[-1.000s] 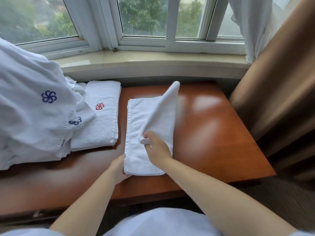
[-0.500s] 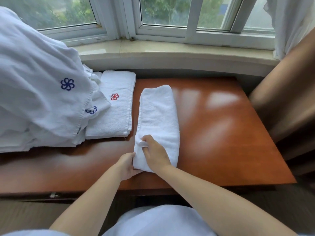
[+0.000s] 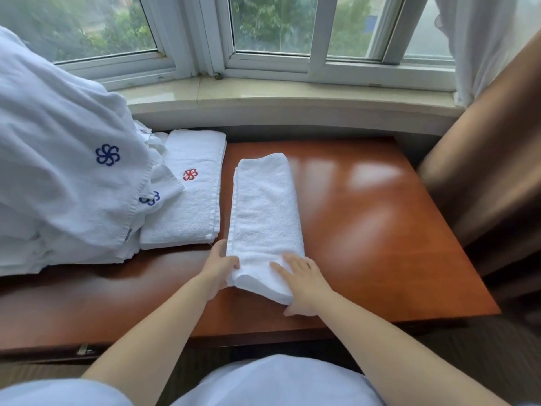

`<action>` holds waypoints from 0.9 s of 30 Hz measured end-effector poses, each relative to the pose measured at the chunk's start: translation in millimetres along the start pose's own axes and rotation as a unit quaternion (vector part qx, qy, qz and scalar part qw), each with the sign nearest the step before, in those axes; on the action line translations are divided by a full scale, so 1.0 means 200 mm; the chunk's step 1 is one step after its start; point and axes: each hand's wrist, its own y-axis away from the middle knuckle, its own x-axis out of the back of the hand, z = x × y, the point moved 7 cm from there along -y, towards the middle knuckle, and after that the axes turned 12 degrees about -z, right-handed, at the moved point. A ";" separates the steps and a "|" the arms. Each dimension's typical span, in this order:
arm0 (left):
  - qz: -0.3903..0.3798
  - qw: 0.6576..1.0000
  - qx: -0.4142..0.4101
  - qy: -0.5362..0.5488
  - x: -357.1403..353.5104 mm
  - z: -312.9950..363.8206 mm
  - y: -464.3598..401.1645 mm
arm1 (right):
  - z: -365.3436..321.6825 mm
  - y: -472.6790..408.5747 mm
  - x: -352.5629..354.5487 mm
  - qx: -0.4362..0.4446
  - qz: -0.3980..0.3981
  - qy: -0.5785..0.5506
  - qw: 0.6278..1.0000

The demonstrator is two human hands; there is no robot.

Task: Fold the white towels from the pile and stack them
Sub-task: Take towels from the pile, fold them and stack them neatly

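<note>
Now the left hand grips one long-folded white towel, the right hand lies flat on it; one folded red-logo towel sits beyond the left hand.

No legible words or numbers appear. A red pinwheel emblem is embroidered on the folded towel at left. Blue pinwheel emblems of the same form mark the white pile: one on its top cloth, another partly hidden at a lower edge.
</note>
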 end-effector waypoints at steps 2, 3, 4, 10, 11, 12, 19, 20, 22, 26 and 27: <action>-0.044 0.997 -0.011 -0.061 -0.04 0.08 0.01 | 0.05 0.03 0.05 -0.017 0.053 -0.030 0.998; -0.062 0.995 -0.013 -0.082 -0.06 0.12 0.02 | 0.06 0.05 0.10 -0.019 0.090 -0.062 0.994; -0.073 0.993 -0.014 -0.086 -0.08 0.16 0.02 | 0.08 0.07 0.16 -0.025 0.133 -0.106 0.985; -0.184 0.979 -0.079 -0.040 -0.16 0.55 0.13 | 0.30 0.28 0.58 -0.137 0.402 -0.427 0.798; -0.190 0.971 -0.111 -0.093 -0.17 0.62 0.16 | 0.32 0.33 0.66 -0.127 0.440 -0.459 0.761; -0.177 0.959 -0.151 -0.161 -0.19 0.70 0.19 | 0.33 0.37 0.74 -0.104 0.473 -0.485 0.729; 0.095 0.837 -0.454 -0.290 -0.16 1.21 0.56 | 0.34 0.73 1.30 0.048 0.630 -0.515 0.579; 0.105 0.831 -0.478 -0.265 -0.15 1.26 0.61 | 0.34 0.77 1.37 0.058 0.637 -0.509 0.576; 0.072 0.846 -0.492 -0.192 -0.15 1.35 0.68 | 0.33 0.83 1.49 0.083 0.647 -0.507 0.564; -0.062 0.884 -0.463 -0.025 -0.19 1.45 0.72 | 0.33 0.93 1.68 0.116 0.682 -0.496 0.526; -0.079 0.884 -0.462 0.000 -0.20 1.46 0.71 | 0.33 0.94 1.72 0.117 0.688 -0.494 0.519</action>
